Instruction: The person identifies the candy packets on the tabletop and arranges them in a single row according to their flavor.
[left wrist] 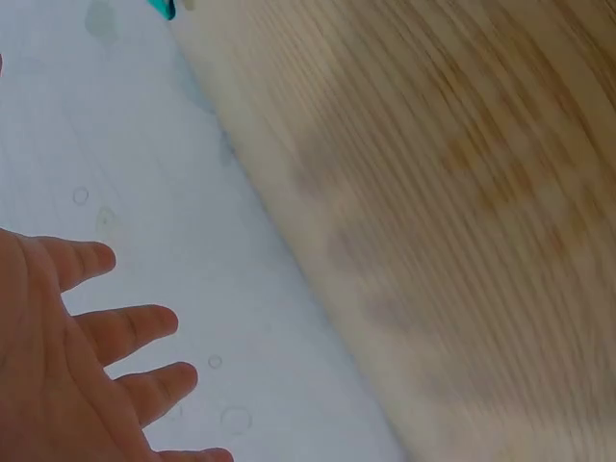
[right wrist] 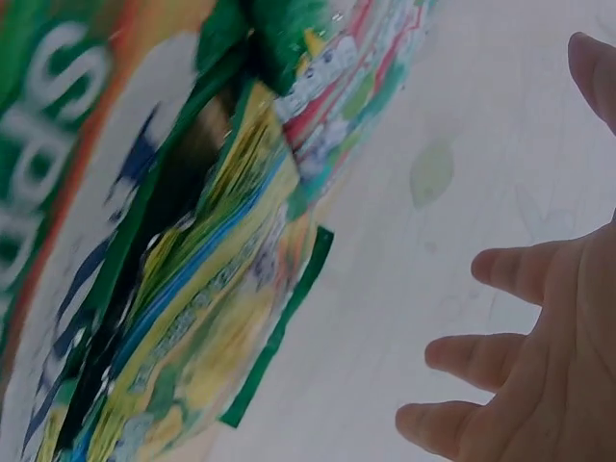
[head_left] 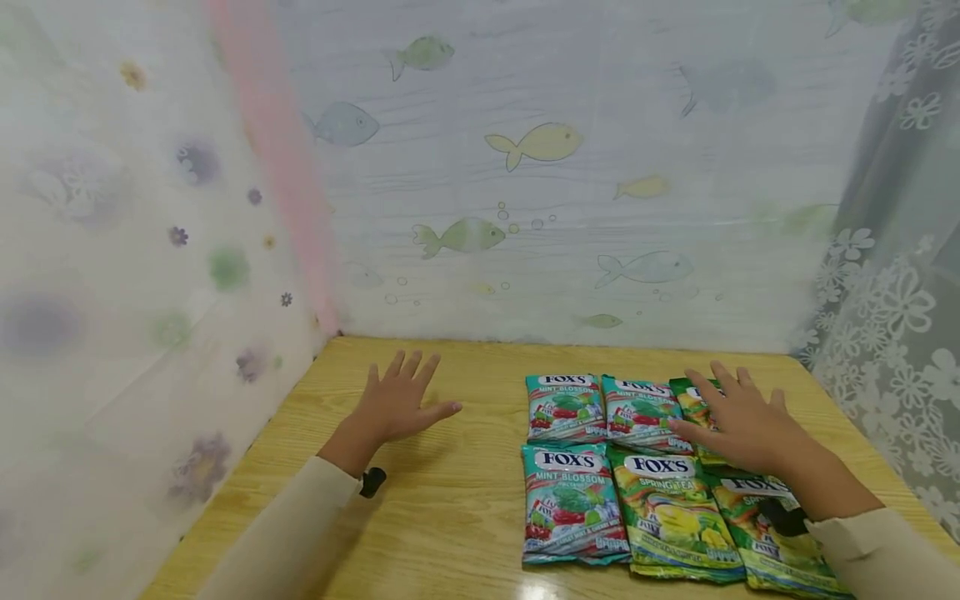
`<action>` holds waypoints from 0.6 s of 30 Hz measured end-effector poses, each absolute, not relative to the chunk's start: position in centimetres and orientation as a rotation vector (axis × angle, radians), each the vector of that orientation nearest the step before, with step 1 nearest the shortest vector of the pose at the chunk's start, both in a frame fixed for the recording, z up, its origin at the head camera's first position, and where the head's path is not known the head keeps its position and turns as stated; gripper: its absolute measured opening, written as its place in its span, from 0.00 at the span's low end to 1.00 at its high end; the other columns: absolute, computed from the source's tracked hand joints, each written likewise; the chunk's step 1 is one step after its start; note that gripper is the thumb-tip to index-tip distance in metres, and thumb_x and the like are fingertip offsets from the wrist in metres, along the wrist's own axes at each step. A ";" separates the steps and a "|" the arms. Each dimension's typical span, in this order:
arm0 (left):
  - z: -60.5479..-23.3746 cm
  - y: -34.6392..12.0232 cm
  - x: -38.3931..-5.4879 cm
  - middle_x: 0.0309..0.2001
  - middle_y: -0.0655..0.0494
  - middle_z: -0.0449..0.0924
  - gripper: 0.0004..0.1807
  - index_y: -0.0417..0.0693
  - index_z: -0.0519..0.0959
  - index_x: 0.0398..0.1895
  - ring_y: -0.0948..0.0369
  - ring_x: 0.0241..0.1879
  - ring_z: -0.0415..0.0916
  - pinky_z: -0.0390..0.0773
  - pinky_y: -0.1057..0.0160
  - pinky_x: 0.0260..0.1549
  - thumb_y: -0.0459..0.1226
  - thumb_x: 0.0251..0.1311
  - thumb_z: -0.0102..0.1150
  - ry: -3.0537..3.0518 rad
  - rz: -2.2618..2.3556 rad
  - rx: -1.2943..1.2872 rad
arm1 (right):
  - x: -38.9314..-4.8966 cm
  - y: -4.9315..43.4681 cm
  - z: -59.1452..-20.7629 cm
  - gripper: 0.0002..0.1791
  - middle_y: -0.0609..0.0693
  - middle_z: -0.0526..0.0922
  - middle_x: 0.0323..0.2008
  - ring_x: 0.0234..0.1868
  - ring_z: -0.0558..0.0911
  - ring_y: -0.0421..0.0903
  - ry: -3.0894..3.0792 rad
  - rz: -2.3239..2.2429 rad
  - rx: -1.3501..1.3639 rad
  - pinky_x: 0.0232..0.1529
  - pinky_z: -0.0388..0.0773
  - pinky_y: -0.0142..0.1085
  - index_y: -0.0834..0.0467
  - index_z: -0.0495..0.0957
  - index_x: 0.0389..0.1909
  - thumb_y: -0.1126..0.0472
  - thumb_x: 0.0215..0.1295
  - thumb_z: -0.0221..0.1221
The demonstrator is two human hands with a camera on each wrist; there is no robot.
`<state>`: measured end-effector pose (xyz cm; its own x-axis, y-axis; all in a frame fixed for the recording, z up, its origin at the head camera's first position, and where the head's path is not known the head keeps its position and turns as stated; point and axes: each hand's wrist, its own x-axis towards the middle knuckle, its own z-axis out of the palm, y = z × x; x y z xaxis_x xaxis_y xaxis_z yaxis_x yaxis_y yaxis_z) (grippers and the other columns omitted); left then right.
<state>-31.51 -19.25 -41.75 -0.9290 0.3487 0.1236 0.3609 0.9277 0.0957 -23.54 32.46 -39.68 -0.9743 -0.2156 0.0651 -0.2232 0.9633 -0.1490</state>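
Observation:
Fingers spread, my left hand (head_left: 395, 403) hovers over the left part of the wooden table (head_left: 435, 517) and holds nothing. My right hand (head_left: 750, 423), fingers also spread, is above the candy bags on the right and partly hides a green bag (head_left: 693, 402) in the back row. Beside it in that row lie two teal Mint Blossom bags (head_left: 566, 408). The front row has another teal bag (head_left: 573, 504) and two green-yellow Spring Tea bags (head_left: 678, 517); my right wrist covers part of the rightmost bag (head_left: 795, 546). In the right wrist view, the palm (right wrist: 568, 356) faces the bags, apart from them.
A white sheet with printed fish (head_left: 540, 183) hangs along the table's back edge. A flowered sheet (head_left: 150, 350) borders the left side, and a curtain with white flowers (head_left: 892, 333) hangs at the right.

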 end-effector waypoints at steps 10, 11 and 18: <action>-42.5 -16.0 -31.7 0.80 0.45 0.58 0.57 0.54 0.55 0.84 0.43 0.79 0.56 0.59 0.32 0.73 0.79 0.60 0.42 -2.943 -0.267 -0.611 | -24.3 29.3 -39.9 0.55 0.72 0.58 0.77 0.74 0.60 0.77 -2.996 0.226 0.429 0.61 0.50 0.84 0.59 0.60 0.80 0.22 0.66 0.51; -42.6 -15.7 -31.7 0.80 0.46 0.60 0.57 0.54 0.55 0.84 0.43 0.78 0.58 0.60 0.33 0.72 0.79 0.61 0.43 -2.944 -0.283 -0.609 | -24.4 29.0 -40.0 0.55 0.72 0.60 0.76 0.73 0.62 0.76 -2.983 0.216 0.439 0.61 0.54 0.83 0.59 0.60 0.79 0.22 0.66 0.51; -43.3 -13.6 -31.8 0.78 0.46 0.63 0.55 0.52 0.58 0.82 0.42 0.75 0.62 0.69 0.36 0.68 0.74 0.61 0.52 -2.962 -0.533 -0.601 | -25.1 27.4 -40.3 0.52 0.72 0.64 0.73 0.70 0.67 0.75 -2.961 0.343 0.493 0.62 0.68 0.72 0.63 0.61 0.78 0.27 0.69 0.55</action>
